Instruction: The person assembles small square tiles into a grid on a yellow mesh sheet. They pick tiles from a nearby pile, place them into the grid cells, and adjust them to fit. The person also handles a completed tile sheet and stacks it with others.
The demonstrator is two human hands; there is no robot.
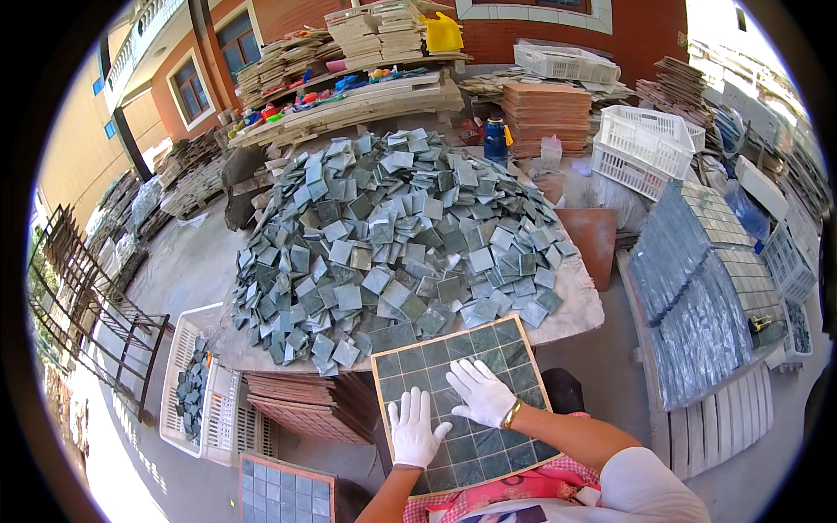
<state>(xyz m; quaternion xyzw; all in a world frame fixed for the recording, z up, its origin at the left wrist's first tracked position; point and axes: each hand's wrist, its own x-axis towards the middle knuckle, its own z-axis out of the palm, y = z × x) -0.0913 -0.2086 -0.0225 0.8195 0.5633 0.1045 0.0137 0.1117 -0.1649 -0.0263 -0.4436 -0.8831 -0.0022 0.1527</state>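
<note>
A wooden-edged tray (377,383) filled with square green stone tiles (467,446) in a grid rests on my lap, tilted against the table's front. My left hand (416,431), in a white glove, lies flat on the tiles at the tray's left side, thumb spread. Higher up and to the right, my right hand (481,394), also gloved, presses flat on the tiles with its fingers stretched out. Neither hand holds anything. Just beyond the tray's far edge, a big heap of loose green-grey tiles (392,228) covers most of the table (568,307).
White plastic crates (179,370) stand at the left, one with loose tiles. Beside them are stacked reddish boards (305,408) and another tiled tray (288,490). Wrapped tile stacks (676,279) sit on a pallet at the right. A blue jug (495,141) stands behind the heap.
</note>
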